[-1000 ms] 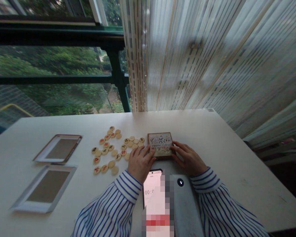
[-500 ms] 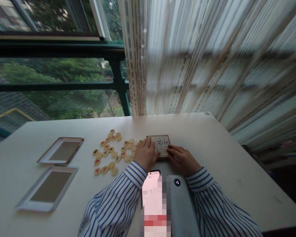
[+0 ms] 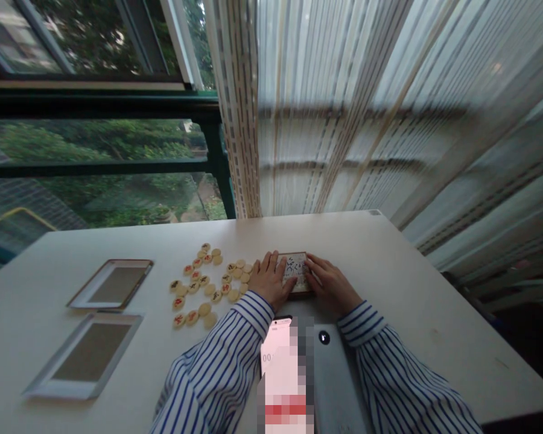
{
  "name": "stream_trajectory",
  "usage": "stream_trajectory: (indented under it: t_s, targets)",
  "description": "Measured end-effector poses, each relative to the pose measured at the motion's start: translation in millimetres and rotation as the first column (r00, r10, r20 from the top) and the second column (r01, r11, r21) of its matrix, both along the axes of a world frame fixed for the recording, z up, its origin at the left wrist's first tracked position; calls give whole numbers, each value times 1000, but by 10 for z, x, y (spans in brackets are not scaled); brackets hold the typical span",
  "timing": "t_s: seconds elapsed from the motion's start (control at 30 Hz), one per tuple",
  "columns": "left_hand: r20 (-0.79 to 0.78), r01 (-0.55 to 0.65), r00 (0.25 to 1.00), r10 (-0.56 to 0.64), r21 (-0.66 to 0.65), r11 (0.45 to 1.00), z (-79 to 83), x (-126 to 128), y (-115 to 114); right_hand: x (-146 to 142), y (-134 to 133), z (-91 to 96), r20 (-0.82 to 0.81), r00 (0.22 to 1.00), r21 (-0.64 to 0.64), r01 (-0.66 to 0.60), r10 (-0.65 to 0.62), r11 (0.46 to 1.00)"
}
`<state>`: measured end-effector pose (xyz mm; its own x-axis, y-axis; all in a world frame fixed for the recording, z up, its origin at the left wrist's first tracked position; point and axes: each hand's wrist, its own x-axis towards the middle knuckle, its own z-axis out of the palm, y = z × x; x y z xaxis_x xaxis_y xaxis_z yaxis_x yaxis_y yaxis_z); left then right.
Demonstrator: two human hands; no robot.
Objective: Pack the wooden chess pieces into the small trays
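Note:
A small flat wooden box (image 3: 295, 268) with a pale top bearing dark writing lies on the white table. My left hand (image 3: 269, 282) rests over its left side, fingers spread and thumb reaching along the near part of the top. At the box's right edge, my right hand (image 3: 329, 283) has its fingers together, gripping that side; the thumb is partly hidden. Left of my left hand lie several round Chinese chess pieces (image 3: 216, 296), some with red or black characters, others plain. My left hand hides part of the box and perhaps a few pieces.
A phone (image 3: 278, 349) with a lit screen and a pale blue-grey device (image 3: 337, 377) lie between my forearms. Two shallow trays or lids (image 3: 133, 296) (image 3: 79, 392) lie on the left of the white table (image 3: 411, 289). Behind it are a striped curtain (image 3: 298, 150) and a window railing (image 3: 95, 166).
The fingers of my left hand have spread a little wider on the box's left side. My right hand stays at its right edge. The view has shifted slightly; the pieces lie as before.

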<state>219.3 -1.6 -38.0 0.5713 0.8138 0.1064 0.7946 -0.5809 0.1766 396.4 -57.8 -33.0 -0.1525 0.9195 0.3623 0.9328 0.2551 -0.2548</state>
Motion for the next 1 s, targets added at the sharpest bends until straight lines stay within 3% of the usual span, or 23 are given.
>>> stream_trajectory:
  t_s: [0.17, 0.37, 0.57, 0.73, 0.87, 1.0]
  targets:
    - [32, 8, 999, -9, 22, 1000, -25, -3, 4, -41, 195, 43, 85, 996, -88, 38, -31, 995]
    - [49, 24, 998, -26, 48, 999, 9, 7, 1, -29, 228, 37, 106, 994, -113, 42, -30, 993]
    - [213, -57, 976, 40, 75, 996, 141, -105, -72, -47, 103, 99, -37, 992, -94, 120, -124, 988]
    - [355, -67, 927, 119, -155, 986, 225, -263, -118, -92, -11, 119, -141, 978, -136, 132, -151, 982]
    - [444, -41, 866, 230, -396, 917, 216, -289, -92, -120, -24, 86, -158, 972, -185, 145, -175, 972]
    - [501, 0, 817, 286, -496, 868, 187, -263, -23, -126, -18, 71, -143, 973, -199, 149, -179, 969]
